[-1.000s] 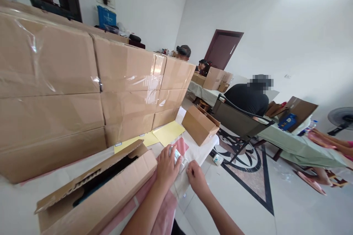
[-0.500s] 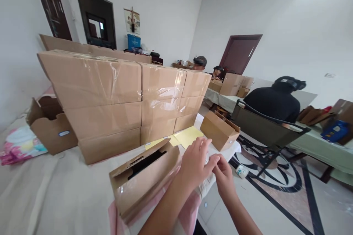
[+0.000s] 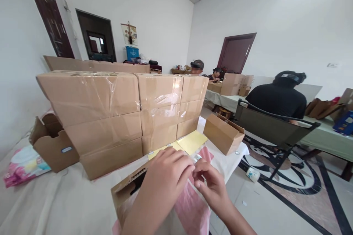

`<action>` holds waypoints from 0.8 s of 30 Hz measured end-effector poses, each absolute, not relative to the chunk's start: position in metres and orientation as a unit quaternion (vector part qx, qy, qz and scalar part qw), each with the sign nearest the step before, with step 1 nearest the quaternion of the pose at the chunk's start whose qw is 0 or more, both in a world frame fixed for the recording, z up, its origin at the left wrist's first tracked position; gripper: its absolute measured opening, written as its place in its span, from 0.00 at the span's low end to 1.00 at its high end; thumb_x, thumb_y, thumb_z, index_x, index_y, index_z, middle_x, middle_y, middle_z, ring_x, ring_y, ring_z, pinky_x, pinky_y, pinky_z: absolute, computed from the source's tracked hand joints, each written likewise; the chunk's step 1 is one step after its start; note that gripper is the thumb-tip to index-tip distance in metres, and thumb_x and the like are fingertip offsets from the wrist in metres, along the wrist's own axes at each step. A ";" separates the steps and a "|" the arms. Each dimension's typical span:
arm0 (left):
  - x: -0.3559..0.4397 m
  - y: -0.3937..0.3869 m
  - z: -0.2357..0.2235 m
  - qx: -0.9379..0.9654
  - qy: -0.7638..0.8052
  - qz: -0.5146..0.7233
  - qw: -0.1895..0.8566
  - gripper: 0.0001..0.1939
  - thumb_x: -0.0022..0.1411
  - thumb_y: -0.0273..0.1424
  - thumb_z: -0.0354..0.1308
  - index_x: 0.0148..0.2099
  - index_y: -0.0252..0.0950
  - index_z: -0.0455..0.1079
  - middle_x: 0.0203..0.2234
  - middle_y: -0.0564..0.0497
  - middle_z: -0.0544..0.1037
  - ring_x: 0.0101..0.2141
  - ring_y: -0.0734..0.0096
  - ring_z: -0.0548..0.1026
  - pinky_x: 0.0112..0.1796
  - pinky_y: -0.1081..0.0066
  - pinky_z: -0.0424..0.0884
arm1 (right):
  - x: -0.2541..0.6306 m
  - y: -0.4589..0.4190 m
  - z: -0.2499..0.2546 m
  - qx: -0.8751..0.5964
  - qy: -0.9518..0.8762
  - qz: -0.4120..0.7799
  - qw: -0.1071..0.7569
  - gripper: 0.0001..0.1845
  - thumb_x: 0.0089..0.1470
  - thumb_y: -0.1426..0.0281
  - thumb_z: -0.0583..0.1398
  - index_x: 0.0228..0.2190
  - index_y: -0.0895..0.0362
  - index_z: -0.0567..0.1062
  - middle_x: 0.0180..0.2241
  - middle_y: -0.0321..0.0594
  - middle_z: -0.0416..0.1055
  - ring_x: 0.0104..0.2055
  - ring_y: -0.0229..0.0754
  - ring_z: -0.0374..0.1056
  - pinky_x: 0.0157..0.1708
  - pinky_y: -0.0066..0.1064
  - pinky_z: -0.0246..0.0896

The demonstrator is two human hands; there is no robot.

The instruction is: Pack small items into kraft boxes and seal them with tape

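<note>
- I make out a small white thing (image 3: 197, 158) just beyond the fingers of the right hand (image 3: 211, 181), mostly hidden; I judge it light, best pinched by its edges.
- The left hand (image 3: 168, 170) meets the right, fingers curled and close; I cannot tell whether they hold anything.
- Below the fingers, a pink cloth (image 3: 191, 205) looks soft, liable to bunch.
- Left of them, an open box (image 3: 120, 192), probably stiff, partly behind the left arm.
- Beyond the fingers, yellow paper (image 3: 193, 142); farther left, stacked boxes (image 3: 116, 130) block reach.

The left hand (image 3: 168, 169), back upward, curls just beside the bent right hand (image 3: 211, 180).
</note>
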State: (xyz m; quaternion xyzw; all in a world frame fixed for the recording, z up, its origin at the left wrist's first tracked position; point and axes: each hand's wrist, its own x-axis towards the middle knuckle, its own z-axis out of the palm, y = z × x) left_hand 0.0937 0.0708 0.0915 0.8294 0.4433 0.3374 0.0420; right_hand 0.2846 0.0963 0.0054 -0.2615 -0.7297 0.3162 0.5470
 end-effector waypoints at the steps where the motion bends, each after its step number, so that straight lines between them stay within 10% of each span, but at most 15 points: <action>1: 0.093 0.072 0.090 0.833 0.439 0.336 0.027 0.12 0.73 0.31 0.51 0.36 0.40 0.71 0.33 0.53 0.78 0.39 0.63 0.74 0.41 0.62 0.66 | 0.284 0.098 0.003 -0.280 -0.727 0.322 0.538 0.11 0.63 0.58 0.65 0.41 0.51 0.76 0.33 0.38 0.69 0.32 0.39 0.64 0.32 0.30 0.62; 7: 0.080 0.072 0.091 0.808 0.428 0.403 -0.034 0.13 0.73 0.31 0.50 0.35 0.41 0.71 0.30 0.54 0.77 0.33 0.65 0.73 0.36 0.63 0.65 | 0.280 0.121 -0.007 -0.361 -0.760 0.235 0.486 0.25 0.62 0.56 0.65 0.58 0.49 0.71 0.49 0.45 0.75 0.49 0.47 0.72 0.46 0.36 0.71; 11: 0.055 0.064 0.095 0.722 0.443 0.527 0.070 0.17 0.74 0.38 0.51 0.32 0.40 0.68 0.28 0.52 0.75 0.31 0.66 0.71 0.34 0.65 0.64 | 0.268 0.144 0.000 -0.250 -0.898 0.132 0.336 0.41 0.59 0.50 0.66 0.69 0.42 0.62 0.72 0.43 0.52 0.74 0.60 0.45 0.70 0.55 0.50; 16: 0.031 0.069 0.091 0.609 0.276 0.657 0.348 0.41 0.65 0.66 0.29 0.26 0.38 0.64 0.25 0.48 0.73 0.31 0.64 0.71 0.38 0.64 0.68 | 0.232 0.167 0.006 -0.229 -0.935 0.105 0.249 0.33 0.62 0.53 0.64 0.65 0.46 0.70 0.67 0.44 0.63 0.70 0.61 0.52 0.68 0.57 0.56; 24: 0.025 0.085 0.084 0.569 0.192 0.672 0.433 0.44 0.64 0.66 0.22 0.23 0.38 0.61 0.19 0.50 0.65 0.26 0.67 0.66 0.33 0.65 0.62 | 0.190 0.190 0.008 -0.200 -0.934 0.129 0.266 0.14 0.57 0.56 0.69 0.43 0.49 0.83 0.49 0.46 0.72 0.53 0.55 0.61 0.50 0.48 0.67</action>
